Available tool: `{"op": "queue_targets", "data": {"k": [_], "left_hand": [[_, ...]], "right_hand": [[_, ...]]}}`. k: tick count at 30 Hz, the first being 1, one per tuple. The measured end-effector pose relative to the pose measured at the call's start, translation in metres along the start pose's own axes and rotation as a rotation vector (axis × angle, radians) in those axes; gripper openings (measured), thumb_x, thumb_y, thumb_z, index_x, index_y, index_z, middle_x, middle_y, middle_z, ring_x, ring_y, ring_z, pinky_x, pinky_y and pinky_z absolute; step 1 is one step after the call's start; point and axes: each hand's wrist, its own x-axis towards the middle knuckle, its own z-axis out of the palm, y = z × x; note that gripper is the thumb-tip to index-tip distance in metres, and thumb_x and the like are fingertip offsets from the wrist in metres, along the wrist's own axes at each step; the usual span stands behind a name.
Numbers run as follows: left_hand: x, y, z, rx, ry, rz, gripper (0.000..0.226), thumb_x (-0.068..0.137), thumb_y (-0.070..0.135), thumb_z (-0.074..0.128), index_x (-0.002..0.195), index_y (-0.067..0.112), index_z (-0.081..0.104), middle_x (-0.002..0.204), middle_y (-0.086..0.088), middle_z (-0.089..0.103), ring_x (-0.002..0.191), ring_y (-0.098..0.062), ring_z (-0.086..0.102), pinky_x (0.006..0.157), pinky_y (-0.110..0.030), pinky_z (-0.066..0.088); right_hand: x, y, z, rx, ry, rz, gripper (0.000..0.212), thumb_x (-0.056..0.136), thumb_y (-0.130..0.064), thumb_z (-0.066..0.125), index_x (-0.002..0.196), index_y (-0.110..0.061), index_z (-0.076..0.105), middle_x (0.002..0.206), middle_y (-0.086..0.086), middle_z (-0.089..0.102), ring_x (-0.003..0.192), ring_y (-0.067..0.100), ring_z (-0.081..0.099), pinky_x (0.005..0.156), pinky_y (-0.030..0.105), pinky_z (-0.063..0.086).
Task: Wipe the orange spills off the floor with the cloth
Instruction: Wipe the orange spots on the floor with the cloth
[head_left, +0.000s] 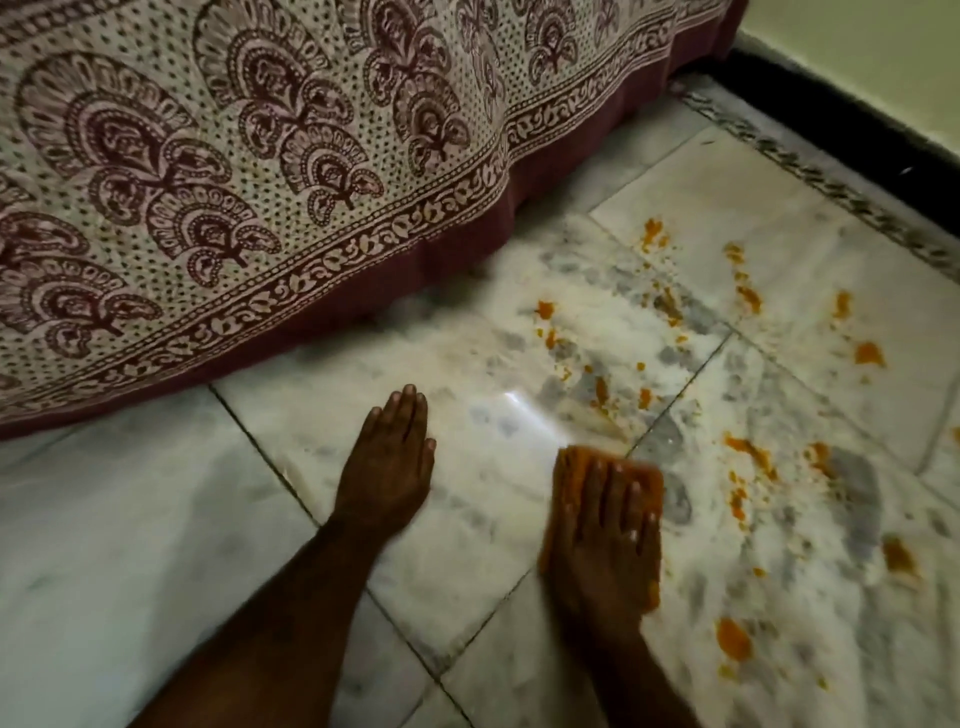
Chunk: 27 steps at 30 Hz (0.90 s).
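An orange cloth (576, 462) lies flat on the white marble floor (156, 545) under my right hand (605, 525), which presses it down with straight fingers. Only the cloth's edges show around the hand. My left hand (389, 462) rests flat on the bare floor to the left, fingers straight and together, holding nothing. Orange spills (748, 299) are scattered as blobs and crumbs over the tiles ahead of and to the right of the cloth, with one large blob (733, 639) at the lower right.
A patterned maroon and cream bedsheet (234, 182) hangs to the floor across the upper left. A dark skirting (852, 114) and pale wall run along the upper right. Whitish smears cover the tiles around the spills.
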Motion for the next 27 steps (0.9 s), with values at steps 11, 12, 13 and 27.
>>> {"op": "queue_targets", "data": {"k": [11, 12, 13, 27], "left_hand": [[0.050, 0.026, 0.013, 0.018, 0.042, 0.106, 0.061, 0.101, 0.037, 0.030, 0.149, 0.002, 0.043, 0.155, -0.017, 0.043, 0.142, -0.032, 0.044, 0.117, -0.042, 0.022], [0.056, 0.031, 0.013, 0.019, 0.038, 0.109, 0.062, 0.100, 0.037, 0.030, 0.149, 0.001, 0.043, 0.154, -0.018, 0.044, 0.141, -0.033, 0.045, 0.117, -0.042, 0.021], [0.064, 0.036, 0.014, 0.015, 0.025, 0.120, 0.062, 0.100, 0.037, 0.030, 0.149, 0.001, 0.043, 0.153, -0.018, 0.044, 0.140, -0.033, 0.045, 0.117, -0.041, 0.021], [0.096, 0.048, 0.022, 0.008, 0.022, 0.158, 0.060, 0.101, 0.037, 0.029, 0.150, 0.004, 0.042, 0.155, -0.015, 0.042, 0.143, -0.029, 0.043, 0.117, -0.040, 0.022]], "right_hand": [[0.090, -0.047, 0.006, -0.024, 0.008, -0.313, 0.063, 0.107, -0.045, 0.023, 0.164, -0.023, 0.008, 0.171, 0.003, 0.005, 0.158, 0.029, 0.007, 0.126, 0.050, 0.003], [0.102, -0.035, 0.004, -0.017, 0.000, -0.249, 0.064, 0.106, -0.047, 0.018, 0.163, -0.026, -0.001, 0.171, -0.001, -0.004, 0.159, 0.026, 0.000, 0.126, 0.048, -0.002], [0.108, -0.022, 0.001, -0.018, -0.005, -0.196, 0.064, 0.106, -0.048, 0.015, 0.163, -0.028, -0.005, 0.170, -0.003, -0.008, 0.159, 0.025, -0.004, 0.127, 0.048, -0.004], [0.107, -0.052, 0.012, 0.026, 0.117, -0.315, 0.063, 0.104, -0.039, 0.032, 0.163, -0.018, 0.020, 0.169, 0.009, 0.021, 0.156, 0.034, 0.021, 0.121, 0.054, 0.017]]}}
